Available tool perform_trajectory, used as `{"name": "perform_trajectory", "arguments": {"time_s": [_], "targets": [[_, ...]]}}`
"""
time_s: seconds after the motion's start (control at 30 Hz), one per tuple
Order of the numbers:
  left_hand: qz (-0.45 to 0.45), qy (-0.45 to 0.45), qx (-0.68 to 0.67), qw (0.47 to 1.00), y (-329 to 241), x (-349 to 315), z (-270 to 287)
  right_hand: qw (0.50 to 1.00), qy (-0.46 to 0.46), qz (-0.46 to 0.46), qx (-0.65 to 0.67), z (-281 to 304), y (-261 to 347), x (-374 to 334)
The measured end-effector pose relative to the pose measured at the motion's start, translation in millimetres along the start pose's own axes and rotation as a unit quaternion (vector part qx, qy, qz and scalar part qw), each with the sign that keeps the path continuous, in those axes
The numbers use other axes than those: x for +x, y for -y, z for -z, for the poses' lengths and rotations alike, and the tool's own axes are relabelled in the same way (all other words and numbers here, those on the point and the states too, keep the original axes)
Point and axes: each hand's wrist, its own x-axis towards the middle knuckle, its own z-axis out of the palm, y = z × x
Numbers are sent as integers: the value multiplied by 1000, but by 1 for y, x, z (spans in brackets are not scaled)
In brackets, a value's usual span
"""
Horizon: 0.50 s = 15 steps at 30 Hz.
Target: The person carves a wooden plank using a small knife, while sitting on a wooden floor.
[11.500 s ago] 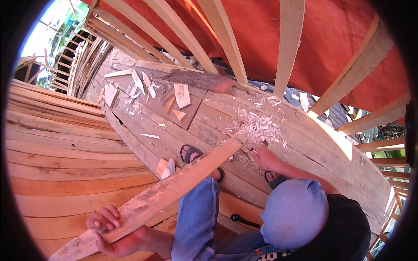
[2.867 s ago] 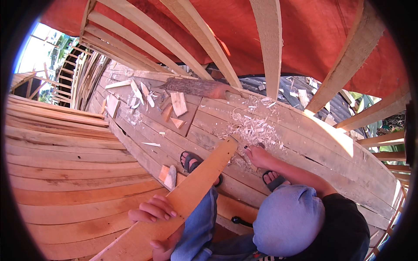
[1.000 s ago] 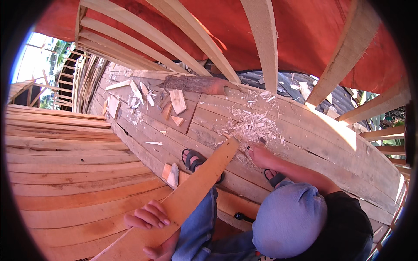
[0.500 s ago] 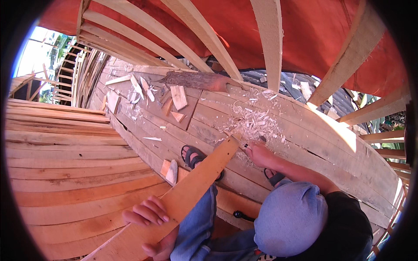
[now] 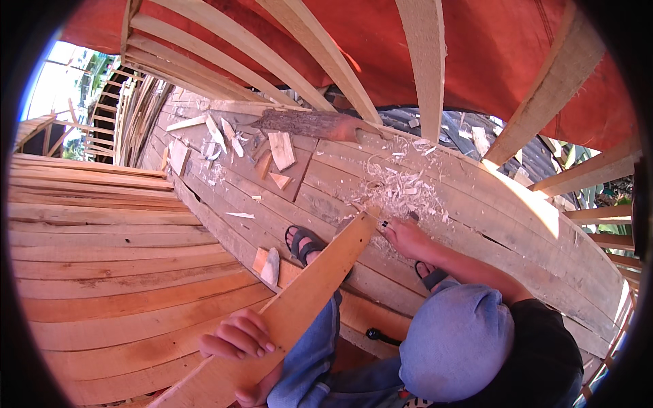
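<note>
A long, flat wooden plank slants from the lower left toward the middle, its narrow end having small dark holes. My left hand is closed around the plank's lower part, fingers over one edge and thumb by the other. My right hand is closed beside the narrow end on something small and dark-tipped; its kind is mostly hidden by the fingers. Just beyond that end lies a heap of pale wood shavings on the curved plank floor. My feet in dark sandals stand under and beside the plank.
Wood offcuts and a bark-covered piece lie on the floor ahead. Curved upright ribs rise along the far side before a red tarp. Planking covers the left. Another offcut lies near my foot.
My left hand and the plank's lower end appear slightly farther right. The narrow end stays beside my right hand, which has barely moved.
</note>
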Motion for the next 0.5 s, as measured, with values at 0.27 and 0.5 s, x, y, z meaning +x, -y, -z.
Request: {"name": "perform_trajectory", "arguments": {"time_s": [0.27, 0.5], "targets": [[-33, 82, -51, 995, 7, 0, 19, 999, -27, -13, 32, 10, -3, 4], [-96, 114, -100, 984, 16, 6, 15, 999, -31, 6, 22, 10, 3, -1]]}}
